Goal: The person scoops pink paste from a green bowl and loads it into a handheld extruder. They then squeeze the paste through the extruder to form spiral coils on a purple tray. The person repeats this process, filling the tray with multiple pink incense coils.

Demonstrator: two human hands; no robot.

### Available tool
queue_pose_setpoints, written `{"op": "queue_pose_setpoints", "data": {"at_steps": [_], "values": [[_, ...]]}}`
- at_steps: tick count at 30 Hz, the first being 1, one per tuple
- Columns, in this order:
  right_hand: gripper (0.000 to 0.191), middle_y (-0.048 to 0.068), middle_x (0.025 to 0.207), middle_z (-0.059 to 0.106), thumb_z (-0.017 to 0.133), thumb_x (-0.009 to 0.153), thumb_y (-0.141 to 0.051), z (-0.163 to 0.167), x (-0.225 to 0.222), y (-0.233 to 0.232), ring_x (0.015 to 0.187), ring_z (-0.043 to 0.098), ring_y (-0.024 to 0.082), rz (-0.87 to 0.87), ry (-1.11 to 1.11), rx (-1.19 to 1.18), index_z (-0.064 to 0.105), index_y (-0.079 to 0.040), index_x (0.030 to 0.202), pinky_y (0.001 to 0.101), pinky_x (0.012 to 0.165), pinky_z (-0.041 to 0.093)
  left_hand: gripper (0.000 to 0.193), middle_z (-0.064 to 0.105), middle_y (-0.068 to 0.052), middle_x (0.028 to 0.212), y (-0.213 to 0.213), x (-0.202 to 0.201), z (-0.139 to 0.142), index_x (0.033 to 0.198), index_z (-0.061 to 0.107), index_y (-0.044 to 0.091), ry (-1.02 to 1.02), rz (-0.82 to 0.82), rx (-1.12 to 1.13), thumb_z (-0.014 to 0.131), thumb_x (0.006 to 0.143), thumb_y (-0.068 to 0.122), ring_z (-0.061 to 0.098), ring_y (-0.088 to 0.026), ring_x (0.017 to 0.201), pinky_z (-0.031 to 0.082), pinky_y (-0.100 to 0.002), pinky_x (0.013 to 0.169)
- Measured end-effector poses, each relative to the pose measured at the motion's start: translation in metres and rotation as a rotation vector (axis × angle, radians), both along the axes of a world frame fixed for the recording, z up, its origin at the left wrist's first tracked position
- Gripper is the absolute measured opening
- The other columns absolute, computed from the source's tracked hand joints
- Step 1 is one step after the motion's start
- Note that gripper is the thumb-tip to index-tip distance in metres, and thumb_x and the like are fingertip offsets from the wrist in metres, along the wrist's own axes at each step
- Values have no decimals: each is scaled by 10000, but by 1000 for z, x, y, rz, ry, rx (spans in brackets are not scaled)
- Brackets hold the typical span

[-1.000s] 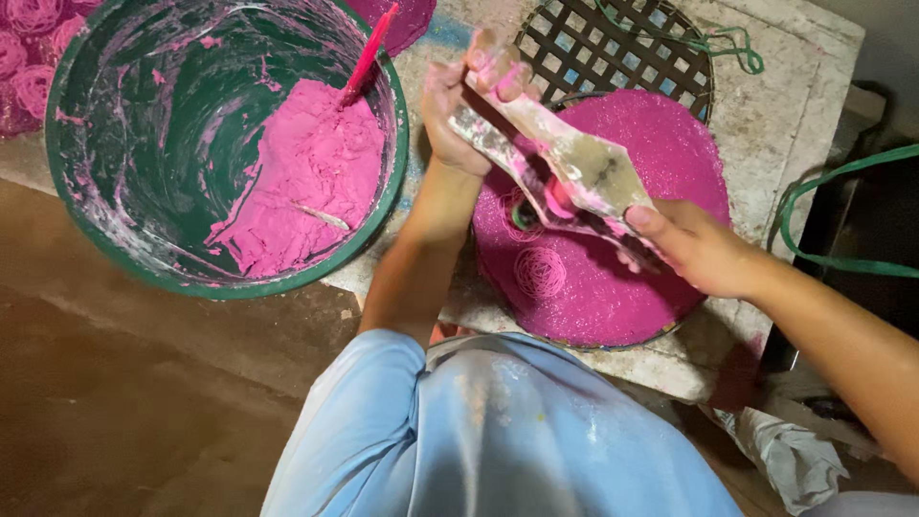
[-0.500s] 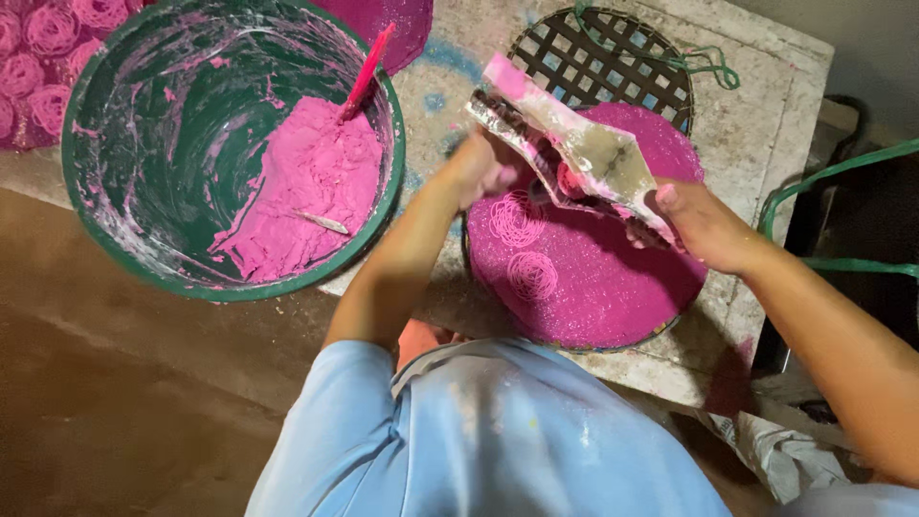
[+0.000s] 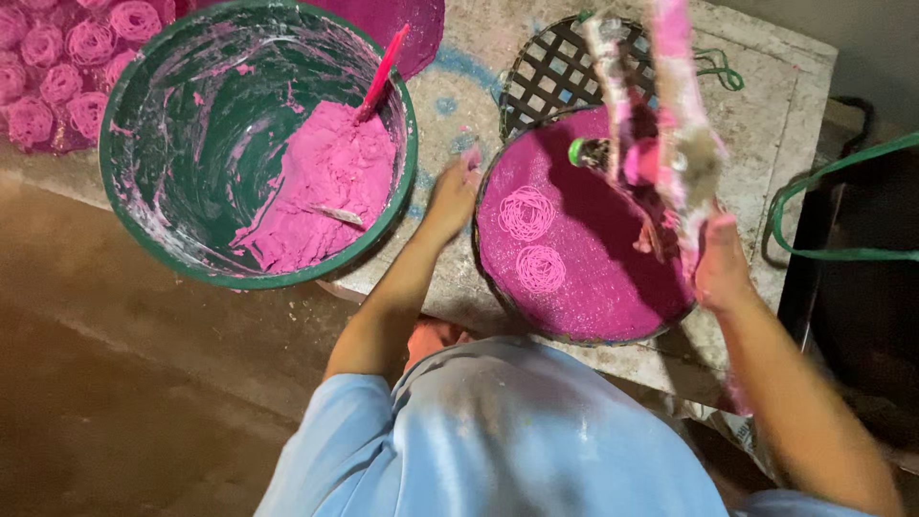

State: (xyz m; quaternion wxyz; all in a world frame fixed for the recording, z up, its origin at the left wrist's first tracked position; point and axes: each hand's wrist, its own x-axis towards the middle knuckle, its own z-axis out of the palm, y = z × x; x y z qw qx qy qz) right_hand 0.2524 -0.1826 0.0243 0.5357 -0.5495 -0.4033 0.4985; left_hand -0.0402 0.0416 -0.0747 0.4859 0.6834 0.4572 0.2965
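We see the press [image 3: 661, 124] held upright over the pink tray [image 3: 584, 249], above two noodle coils [image 3: 532, 239]. The right hand [image 3: 720, 266] has its fingers wrapped round the press handle. The left hand [image 3: 454, 196] rests loosely open at the tray's edge, holding nothing, just beside the green bucket [image 3: 144, 230] of pink dough [image 3: 321, 187].

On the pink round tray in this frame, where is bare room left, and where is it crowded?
The pink round tray is bare along its near and right part, below the two noodle coils. Its far edge is crowded by the press in the right hand. The left hand fills the gap beside the green tub.
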Motion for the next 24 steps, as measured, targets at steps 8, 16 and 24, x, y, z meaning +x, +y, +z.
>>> {"op": "queue_pose_setpoints", "data": {"at_steps": [8,16,24], "values": [[1053,99,1200,629,429,865,-873,-13,0,-62,956,586,217,-303,146,-68,451,-28,1493,404,828,473,495,461,-159,1582,-38,4,-32,1553,391,74,-774,-27,-811,347,1060,94,469,-280,1422,450,-364,1126],[1040,120,1213,625,429,882,-851,-19,0,-84,992,599,241,-274,149,-77,442,-15,1501,437,871,483,648,358,-201,1611,-134,-39,-33,1591,305,73,-672,83,-614,477,971,-6,396,-299,1470,340,-438,1182],[1026,141,1225,621,429,898,-828,-2,-16,-59,1029,612,266,-92,86,-103,432,-3,1508,471,915,492,548,448,-146,1534,-58,-18,-38,1474,379,50,-644,200,-878,553,957,102,495,-255,1337,395,-391,1105]]}}
